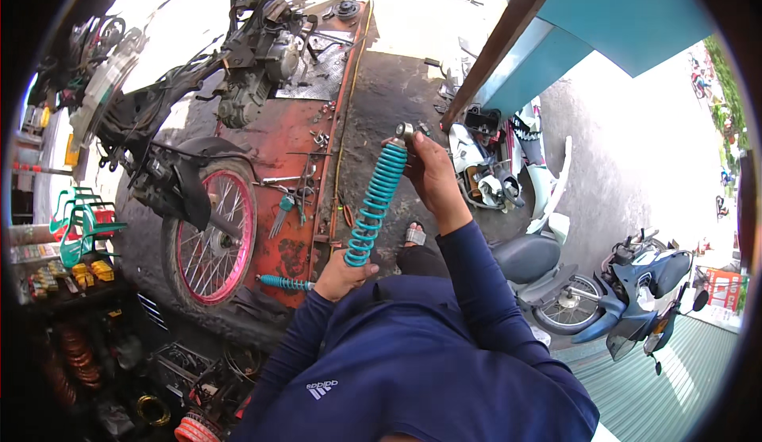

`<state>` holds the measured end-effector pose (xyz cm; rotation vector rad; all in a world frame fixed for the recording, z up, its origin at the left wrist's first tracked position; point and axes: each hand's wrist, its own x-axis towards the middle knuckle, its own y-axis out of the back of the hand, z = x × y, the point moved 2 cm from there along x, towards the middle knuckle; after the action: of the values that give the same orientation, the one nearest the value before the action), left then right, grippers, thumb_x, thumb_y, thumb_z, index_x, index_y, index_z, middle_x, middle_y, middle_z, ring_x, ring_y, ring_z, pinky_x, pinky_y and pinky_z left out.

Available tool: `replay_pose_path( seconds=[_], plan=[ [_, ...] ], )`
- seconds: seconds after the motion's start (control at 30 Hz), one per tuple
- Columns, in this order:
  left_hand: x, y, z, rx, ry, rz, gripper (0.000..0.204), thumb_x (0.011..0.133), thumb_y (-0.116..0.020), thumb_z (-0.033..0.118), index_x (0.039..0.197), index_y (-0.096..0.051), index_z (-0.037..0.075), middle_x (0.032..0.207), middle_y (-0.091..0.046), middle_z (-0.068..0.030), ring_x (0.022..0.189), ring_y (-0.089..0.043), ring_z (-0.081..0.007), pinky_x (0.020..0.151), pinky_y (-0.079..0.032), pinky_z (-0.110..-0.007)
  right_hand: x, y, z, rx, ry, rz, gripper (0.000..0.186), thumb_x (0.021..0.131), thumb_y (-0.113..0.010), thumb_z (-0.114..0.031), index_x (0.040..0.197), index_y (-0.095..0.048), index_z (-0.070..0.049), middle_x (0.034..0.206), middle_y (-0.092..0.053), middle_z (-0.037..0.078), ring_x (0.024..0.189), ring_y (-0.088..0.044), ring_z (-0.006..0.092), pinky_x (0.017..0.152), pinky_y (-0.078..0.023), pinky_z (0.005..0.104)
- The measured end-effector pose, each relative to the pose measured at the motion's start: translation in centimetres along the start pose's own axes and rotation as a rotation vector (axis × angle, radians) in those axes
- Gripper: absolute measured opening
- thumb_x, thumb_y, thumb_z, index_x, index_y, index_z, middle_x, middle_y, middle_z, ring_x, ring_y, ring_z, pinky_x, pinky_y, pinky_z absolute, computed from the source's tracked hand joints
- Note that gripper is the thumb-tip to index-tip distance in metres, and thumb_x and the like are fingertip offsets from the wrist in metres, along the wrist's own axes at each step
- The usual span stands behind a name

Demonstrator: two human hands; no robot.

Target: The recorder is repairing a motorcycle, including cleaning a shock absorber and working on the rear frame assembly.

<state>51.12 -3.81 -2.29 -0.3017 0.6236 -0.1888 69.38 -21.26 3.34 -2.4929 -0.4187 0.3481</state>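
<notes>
Right hand [432, 176] and left hand [344, 274] are both closed on one shock absorber [377, 200] with a bright teal coil spring, held at a slant in front of the wearer's body: the right pinches its upper end between thumb and fingers, just under the metal eye, while the left curls round the lower end and hides it. Largest around them is a long red platform [274, 132] on the ground ahead and to the left, worn and stained dark. Over its left side stands a partly stripped motorcycle [258, 69] — bare frame and grey engine showing. On the right, a blue motorbike [635, 283] is parked, tilted in the curved view. Nearer the left hand is the stripped machine's spoked wheel [225, 239], with a pink rim and black tyre. White body panels [468, 152] lie in a heap beyond the right hand. Smaller still, teal stools [83, 223] stand at far left. A second teal-sprung shock [284, 283] lies at the platform's near end — just left of the left hand. Smallest are a silver wrench [278, 178] and loose metal fittings [325, 111] on the platform.
</notes>
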Motion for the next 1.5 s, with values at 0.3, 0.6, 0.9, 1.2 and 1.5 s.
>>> replay_pose_path(
  seconds=[0.3, 0.6, 0.9, 1.2, 1.5],
  plan=[
    [13.0, -6.7, 8.0, 0.436, -0.075, 0.310, 0.025, 0.077, -0.079, 0.014, 0.090, -0.063, 0.000, 0.076, -0.065, -0.0028, 0.069, -0.059, -0.0098, 0.067, -0.049, -0.029, 13.8, 7.3, -7.7, 0.163, -0.055, 0.207, 0.040, 0.096, -0.058, -0.040, 0.075, -0.045, -0.009, 0.062, -0.052, 0.005, 0.055, -0.057, 0.0181, 0.052, -0.048, 0.0303],
    [28.5, -1.3, 18.0, -0.275, 0.067, -0.216, 0.023, 0.079, -0.077, 0.011, 0.078, -0.054, 0.007, 0.061, -0.048, 0.0026, 0.049, -0.042, -0.0066, 0.047, -0.032, -0.024, 33.3, 5.8, -11.5, 0.220, -0.100, -0.392, 0.037, 0.096, -0.055, -0.033, 0.069, -0.043, -0.010, 0.058, -0.047, 0.003, 0.056, -0.053, 0.0171, 0.055, -0.047, 0.0309],
    [43.7, 5.7, 35.3, -0.204, 0.048, 0.032, 0.022, 0.080, -0.077, 0.013, 0.079, -0.056, 0.009, 0.060, -0.050, 0.0023, 0.047, -0.043, -0.0059, 0.044, -0.033, -0.025, 58.8, 3.6, -17.1, 0.001, -0.262, -0.072, 0.032, 0.097, -0.053, -0.028, 0.070, -0.041, -0.013, 0.057, -0.042, -0.002, 0.055, -0.050, 0.0146, 0.053, -0.046, 0.0316],
    [55.1, 13.0, 46.5, -0.266, -0.120, 0.129, 0.022, 0.077, -0.079, 0.014, 0.087, -0.061, 0.005, 0.065, -0.054, 0.0018, 0.055, -0.046, -0.0048, 0.051, -0.038, -0.023, 78.2, 3.5, -18.4, 0.167, -0.487, -0.358, 0.037, 0.094, -0.053, -0.030, 0.061, -0.039, -0.019, 0.052, -0.039, -0.005, 0.061, -0.050, 0.0134, 0.067, -0.048, 0.0344],
    [67.7, 16.9, 54.7, 0.098, -0.112, 0.512, 0.026, 0.072, -0.078, 0.017, 0.083, -0.063, -0.002, 0.068, -0.055, 0.0026, 0.065, -0.048, -0.0072, 0.061, -0.043, -0.028, 97.3, 4.6, -16.5, 0.258, -0.668, -0.586, 0.034, 0.094, -0.048, -0.024, 0.062, -0.040, -0.018, 0.050, -0.037, -0.007, 0.053, -0.042, 0.0104, 0.060, -0.039, 0.0309]
  ],
)
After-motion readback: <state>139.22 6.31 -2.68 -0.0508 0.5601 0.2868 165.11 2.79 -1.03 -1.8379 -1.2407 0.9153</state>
